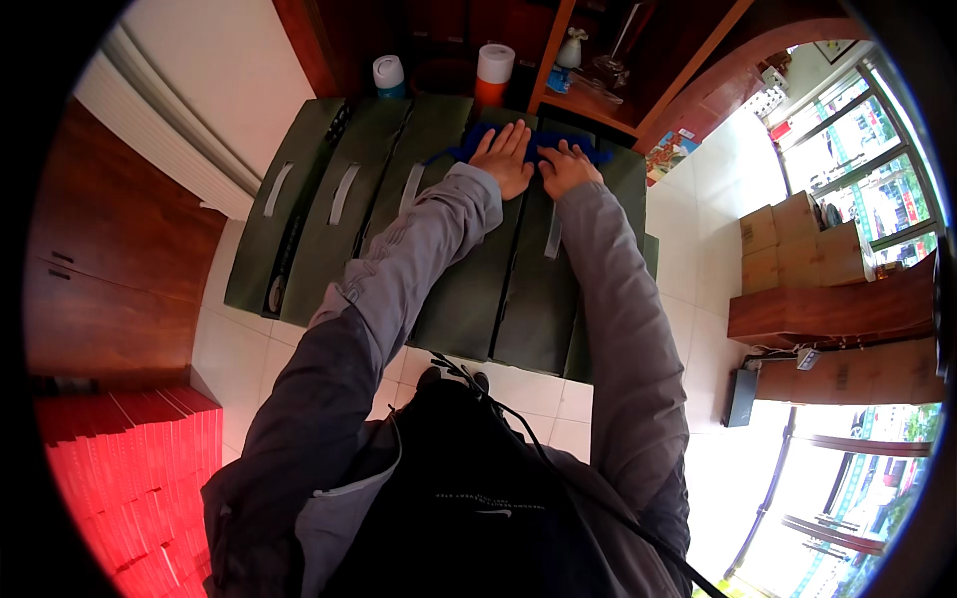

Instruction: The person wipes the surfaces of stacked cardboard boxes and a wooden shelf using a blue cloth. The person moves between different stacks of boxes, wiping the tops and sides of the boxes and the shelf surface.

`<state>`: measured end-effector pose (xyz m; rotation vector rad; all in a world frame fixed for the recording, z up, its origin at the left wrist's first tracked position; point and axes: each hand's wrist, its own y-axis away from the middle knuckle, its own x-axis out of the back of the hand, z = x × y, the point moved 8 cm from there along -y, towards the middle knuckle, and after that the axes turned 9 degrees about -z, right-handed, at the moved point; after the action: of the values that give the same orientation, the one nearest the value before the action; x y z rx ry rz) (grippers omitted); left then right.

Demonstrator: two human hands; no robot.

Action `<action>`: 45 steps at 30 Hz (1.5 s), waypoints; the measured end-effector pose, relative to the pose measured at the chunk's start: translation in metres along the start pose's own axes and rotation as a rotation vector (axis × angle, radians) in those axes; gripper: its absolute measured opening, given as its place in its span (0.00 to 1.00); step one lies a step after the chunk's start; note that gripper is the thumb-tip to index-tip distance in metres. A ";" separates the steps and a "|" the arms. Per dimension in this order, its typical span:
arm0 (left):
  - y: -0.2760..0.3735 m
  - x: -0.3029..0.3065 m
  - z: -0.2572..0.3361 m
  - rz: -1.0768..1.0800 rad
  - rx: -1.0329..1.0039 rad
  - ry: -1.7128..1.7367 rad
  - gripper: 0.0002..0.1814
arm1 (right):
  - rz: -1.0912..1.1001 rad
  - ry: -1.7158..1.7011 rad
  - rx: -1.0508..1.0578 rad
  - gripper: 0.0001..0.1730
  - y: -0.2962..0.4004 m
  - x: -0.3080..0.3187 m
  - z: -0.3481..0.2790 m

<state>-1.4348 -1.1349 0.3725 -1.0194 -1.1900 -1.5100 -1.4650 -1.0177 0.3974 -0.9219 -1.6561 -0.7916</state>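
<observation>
Both of my hands lie on a blue cloth near the far edge of a row of dark green boxes with pale handles. My left hand rests on the cloth with its fingers extended, palm down. Just to its right, my right hand touches the cloth with bent fingers. Part of the cloth is hidden under both hands, and a dark blue cord or strip trails from its left side. One green box lies beneath my left forearm; another is to its right.
Behind the boxes stand a white-capped orange container and a white-and-teal container. A wooden shelf holds a small white vase. Red stacked items are at lower left, cardboard boxes at right.
</observation>
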 end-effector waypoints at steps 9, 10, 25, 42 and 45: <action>0.061 -0.011 0.015 -0.114 -0.093 0.044 0.38 | 0.017 -0.055 0.018 0.16 0.062 0.028 -0.019; 0.068 -0.012 0.017 -0.116 -0.107 0.043 0.38 | 0.017 -0.058 0.006 0.15 0.071 0.030 -0.022; 0.171 -0.034 0.036 -0.030 -0.339 0.030 0.39 | 0.134 0.081 -0.046 0.18 0.185 0.018 -0.082; 0.261 -0.045 0.062 0.233 -0.527 0.092 0.36 | 0.354 0.144 -0.121 0.19 0.315 -0.003 -0.122; 0.269 -0.045 0.076 0.270 -0.506 0.132 0.37 | 0.347 0.136 -0.200 0.18 0.328 -0.003 -0.107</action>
<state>-1.1581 -1.0798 0.4003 -1.3264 -0.5546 -1.6640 -1.1297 -0.9497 0.4393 -1.2284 -1.2689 -0.7686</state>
